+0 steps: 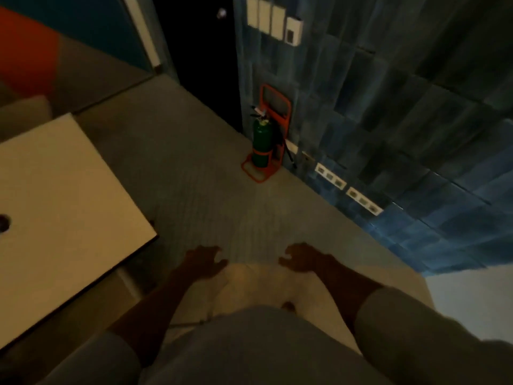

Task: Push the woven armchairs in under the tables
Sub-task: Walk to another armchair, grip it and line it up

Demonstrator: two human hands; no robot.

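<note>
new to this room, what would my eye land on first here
The green fire extinguisher in its orange stand against the blue tiled wall stands out most, centre frame. A pale table fills the left side; the left hand and right hand reach forward low in the middle, fingers loosely curled, holding nothing.

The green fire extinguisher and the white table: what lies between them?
Only bare grey floor, as the head view shows; nothing stands between the white table and the green fire extinguisher.
</note>
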